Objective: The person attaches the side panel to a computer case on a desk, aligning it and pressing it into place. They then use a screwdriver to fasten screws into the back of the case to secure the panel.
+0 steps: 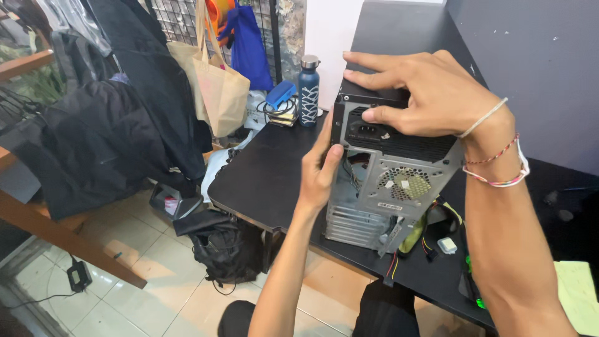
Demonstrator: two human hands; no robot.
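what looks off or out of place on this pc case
Loose coloured wires hang out of the computer case at its lower rear and trail over the black desk edge. The left hand and right hand grip the case, whose side looks open.

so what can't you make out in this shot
- Case front and far side: head view, turned away from the camera.
- Right hand palm: pressed on the case top.
- Left hand fingertips: curled round the case edge.
- Cable ends: run under the case.
- Things behind the bottle: too small.
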